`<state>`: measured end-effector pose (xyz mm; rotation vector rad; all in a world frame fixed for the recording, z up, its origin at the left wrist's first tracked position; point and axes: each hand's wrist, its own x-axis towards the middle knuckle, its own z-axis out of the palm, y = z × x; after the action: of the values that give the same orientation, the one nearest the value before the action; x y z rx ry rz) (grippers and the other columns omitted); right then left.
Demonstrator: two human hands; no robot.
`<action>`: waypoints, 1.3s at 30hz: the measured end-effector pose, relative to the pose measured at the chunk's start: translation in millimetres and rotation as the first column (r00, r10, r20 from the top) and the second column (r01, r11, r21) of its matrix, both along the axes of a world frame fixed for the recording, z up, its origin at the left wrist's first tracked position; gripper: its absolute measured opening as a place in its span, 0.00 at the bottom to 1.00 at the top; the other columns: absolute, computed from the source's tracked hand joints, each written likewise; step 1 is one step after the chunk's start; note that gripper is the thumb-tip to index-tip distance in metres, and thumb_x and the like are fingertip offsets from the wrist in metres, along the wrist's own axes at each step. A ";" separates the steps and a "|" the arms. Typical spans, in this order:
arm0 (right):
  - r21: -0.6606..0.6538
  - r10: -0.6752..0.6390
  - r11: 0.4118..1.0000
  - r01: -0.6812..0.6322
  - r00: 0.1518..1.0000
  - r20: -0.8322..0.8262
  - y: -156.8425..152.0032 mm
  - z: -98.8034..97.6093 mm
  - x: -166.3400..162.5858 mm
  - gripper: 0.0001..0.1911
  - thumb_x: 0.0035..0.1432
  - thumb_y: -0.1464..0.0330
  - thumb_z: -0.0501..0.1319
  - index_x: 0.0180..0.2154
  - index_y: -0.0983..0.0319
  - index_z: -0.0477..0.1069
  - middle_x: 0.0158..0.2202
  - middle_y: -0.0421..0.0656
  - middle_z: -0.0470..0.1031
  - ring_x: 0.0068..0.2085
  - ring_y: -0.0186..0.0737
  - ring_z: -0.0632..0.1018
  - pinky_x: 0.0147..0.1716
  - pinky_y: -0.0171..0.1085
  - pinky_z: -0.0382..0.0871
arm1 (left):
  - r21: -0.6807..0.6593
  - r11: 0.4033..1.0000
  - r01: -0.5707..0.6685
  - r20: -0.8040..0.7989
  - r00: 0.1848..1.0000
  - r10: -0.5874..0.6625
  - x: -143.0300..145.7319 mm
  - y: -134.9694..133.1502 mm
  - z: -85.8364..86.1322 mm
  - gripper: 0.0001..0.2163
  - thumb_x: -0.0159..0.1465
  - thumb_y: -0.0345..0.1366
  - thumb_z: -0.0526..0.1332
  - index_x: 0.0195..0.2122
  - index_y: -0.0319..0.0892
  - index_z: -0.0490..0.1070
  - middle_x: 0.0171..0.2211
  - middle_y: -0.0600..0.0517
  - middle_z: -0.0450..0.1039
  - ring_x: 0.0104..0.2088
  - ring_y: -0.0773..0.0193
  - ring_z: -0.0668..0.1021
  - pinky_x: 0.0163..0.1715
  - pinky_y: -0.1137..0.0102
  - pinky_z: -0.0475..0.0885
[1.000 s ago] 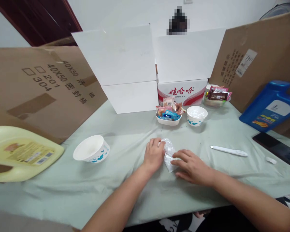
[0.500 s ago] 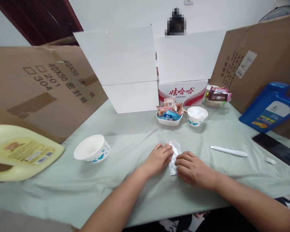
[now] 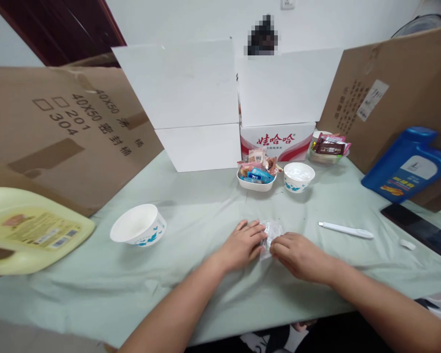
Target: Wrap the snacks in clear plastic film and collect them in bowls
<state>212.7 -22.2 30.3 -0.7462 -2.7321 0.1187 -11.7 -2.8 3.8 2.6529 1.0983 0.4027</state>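
A small clear plastic bag (image 3: 271, 232) lies on the pale green tablecloth (image 3: 191, 215) near the table's front middle. My left hand (image 3: 244, 243) rests on the bag's left side, fingers curled over its edge. My right hand (image 3: 297, 254) covers its right side, fingers bent and pinching the plastic. Most of the bag is hidden under both hands. An empty white paper bowl with blue print (image 3: 138, 226) stands to the left of my left forearm.
A bowl of wrapped snacks (image 3: 257, 175), an empty white bowl (image 3: 299, 176) and another snack bowl (image 3: 327, 147) stand behind. A white pen-like tool (image 3: 345, 230), a dark phone (image 3: 422, 232), a blue jug (image 3: 407, 164), a yellow jug (image 3: 29, 230) and cardboard boxes (image 3: 66, 132) surround the table.
Both hands have drawn closer together over the bag, which now looks smaller and more folded. My right hand's fingers went from flat to bent.
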 end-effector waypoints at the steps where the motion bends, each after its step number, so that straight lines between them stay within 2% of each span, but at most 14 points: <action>1: -0.020 -0.052 0.998 0.051 0.998 -0.028 3.9 0.6 1.1 0.12 0.67 0.71 0.47 0.39 0.62 0.69 0.34 0.45 0.75 0.33 0.37 0.74 0.33 0.36 0.63 | -0.012 1.000 0.017 -0.005 1.000 -0.017 1.1 -0.5 0.1 0.16 0.66 0.33 0.56 0.55 0.47 0.67 0.61 0.48 0.65 0.63 0.53 0.63 0.62 0.50 0.54; 4: -0.075 -0.280 0.958 0.276 0.958 -0.066 21.4 -3.2 -1.0 0.13 0.69 0.68 0.46 0.43 0.62 0.68 0.37 0.45 0.77 0.34 0.37 0.77 0.32 0.34 0.63 | -0.024 0.999 0.046 -0.021 0.999 -0.047 2.4 -0.5 0.1 0.16 0.65 0.28 0.54 0.53 0.47 0.69 0.60 0.49 0.66 0.64 0.54 0.61 0.62 0.50 0.54; 7: -0.051 -0.491 0.867 0.496 0.867 0.082 38.9 -12.0 -9.7 0.13 0.69 0.66 0.47 0.43 0.62 0.69 0.39 0.46 0.77 0.36 0.39 0.78 0.32 0.34 0.63 | -0.001 0.998 0.056 -0.027 0.998 -0.056 0.9 1.9 -1.7 0.18 0.64 0.26 0.54 0.53 0.47 0.69 0.60 0.49 0.67 0.64 0.54 0.61 0.61 0.50 0.56; 10: 0.003 -0.556 0.824 0.567 0.807 0.200 46.3 -20.6 -18.0 0.12 0.68 0.66 0.49 0.42 0.62 0.70 0.38 0.47 0.77 0.34 0.41 0.78 0.29 0.35 0.60 | 0.069 0.995 0.066 0.011 0.998 -0.067 -1.2 4.7 -4.3 0.18 0.62 0.25 0.54 0.53 0.46 0.69 0.57 0.49 0.69 0.62 0.54 0.65 0.59 0.50 0.60; 14: 0.021 -0.547 0.832 0.554 0.814 0.197 44.2 -27.6 -21.3 0.13 0.68 0.67 0.49 0.42 0.62 0.70 0.38 0.47 0.75 0.34 0.41 0.78 0.29 0.35 0.59 | 0.261 0.965 -0.013 0.207 0.977 -0.042 -0.1 4.2 -2.1 0.18 0.61 0.23 0.52 0.50 0.41 0.70 0.53 0.45 0.72 0.56 0.57 0.71 0.55 0.58 0.67; 17: 0.025 -0.540 0.838 0.545 0.822 0.183 43.7 -29.0 -19.8 0.13 0.68 0.67 0.49 0.42 0.62 0.70 0.38 0.47 0.75 0.35 0.40 0.78 0.30 0.35 0.60 | 0.332 0.942 0.050 0.197 0.973 -0.121 4.1 0.8 2.3 0.17 0.62 0.25 0.52 0.51 0.41 0.69 0.55 0.45 0.70 0.59 0.56 0.68 0.56 0.58 0.65; 21: 0.027 -0.544 0.837 0.546 0.827 0.143 45.8 -24.8 -13.6 0.12 0.66 0.66 0.52 0.44 0.62 0.71 0.39 0.48 0.75 0.36 0.41 0.77 0.33 0.36 0.65 | 0.234 0.959 0.159 0.079 0.980 -0.182 7.4 -1.5 3.6 0.10 0.62 0.30 0.57 0.43 0.44 0.74 0.45 0.48 0.76 0.53 0.55 0.72 0.55 0.57 0.63; 23: 0.080 -0.533 0.844 0.530 0.846 0.015 44.6 -22.6 -9.5 0.13 0.65 0.67 0.53 0.47 0.63 0.70 0.45 0.51 0.75 0.43 0.45 0.77 0.42 0.40 0.68 | 0.189 0.968 0.163 0.067 0.982 -0.178 6.8 -1.0 3.5 0.09 0.61 0.32 0.59 0.42 0.45 0.74 0.43 0.49 0.76 0.50 0.57 0.74 0.53 0.58 0.63; 25: 0.147 -0.441 0.876 0.459 0.887 -0.138 40.9 -23.4 -6.7 0.15 0.65 0.70 0.52 0.50 0.65 0.70 0.53 0.54 0.71 0.54 0.50 0.72 0.51 0.46 0.66 | 0.172 0.972 0.160 0.065 0.983 -0.174 5.1 0.0 4.1 0.10 0.60 0.33 0.61 0.43 0.45 0.74 0.44 0.48 0.76 0.49 0.57 0.74 0.52 0.59 0.64; 27: 0.166 -0.280 0.935 0.314 0.940 -0.197 35.9 -28.5 -6.7 0.17 0.65 0.72 0.50 0.53 0.65 0.69 0.57 0.53 0.69 0.59 0.49 0.68 0.55 0.48 0.65 | 0.157 0.974 0.160 0.073 0.982 -0.173 2.9 1.3 5.3 0.09 0.60 0.34 0.61 0.42 0.44 0.75 0.43 0.48 0.76 0.49 0.57 0.75 0.52 0.59 0.64; 30: 0.079 -0.127 0.987 0.142 0.978 -0.167 29.9 -39.8 -11.1 0.20 0.65 0.72 0.50 0.56 0.64 0.67 0.56 0.52 0.71 0.58 0.45 0.70 0.55 0.47 0.68 | 0.124 0.983 0.136 0.111 0.982 -0.150 -0.4 3.2 6.7 0.05 0.60 0.33 0.61 0.35 0.43 0.75 0.40 0.50 0.77 0.45 0.60 0.77 0.51 0.62 0.65; 35: 0.013 -0.171 0.984 0.175 0.972 -0.161 24.8 -49.0 -17.7 0.18 0.65 0.72 0.52 0.53 0.64 0.70 0.54 0.51 0.74 0.56 0.45 0.73 0.54 0.48 0.69 | 0.148 0.987 0.055 0.146 0.986 -0.077 -0.9 2.9 3.2 0.05 0.62 0.32 0.58 0.33 0.43 0.74 0.37 0.50 0.77 0.42 0.61 0.78 0.47 0.63 0.68; 39: -0.009 -0.177 0.984 0.177 0.978 -0.106 29.9 -40.7 -10.2 0.15 0.63 0.75 0.53 0.46 0.62 0.75 0.47 0.48 0.78 0.49 0.42 0.77 0.49 0.43 0.71 | 0.164 0.986 -0.006 0.196 0.980 -0.027 -0.1 4.2 -3.5 0.06 0.63 0.32 0.57 0.32 0.43 0.73 0.37 0.48 0.76 0.43 0.59 0.77 0.45 0.63 0.70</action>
<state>202.5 7.7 -10.4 -0.9508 -2.5518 0.1150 -11.9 1.4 0.3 2.6838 1.0295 0.7674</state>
